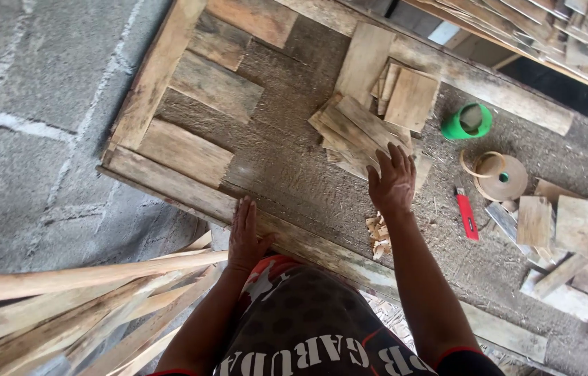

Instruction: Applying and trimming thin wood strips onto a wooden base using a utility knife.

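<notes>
Rough wooden surface: left hand flat on near edge, fingers empty. Right hand, fingers spread, empty, reaches offcut pile; picking one calls for closing.

Left hand: flat, palm down, fingers together pointing to 12 o'clock.
Right hand: palm down, fingers spread toward 12 o'clock, forearm extended.

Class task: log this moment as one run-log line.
left hand: flat on frame edge | right hand: open, reaching wood pieces | nearby: red cutter, tape roll
</notes>
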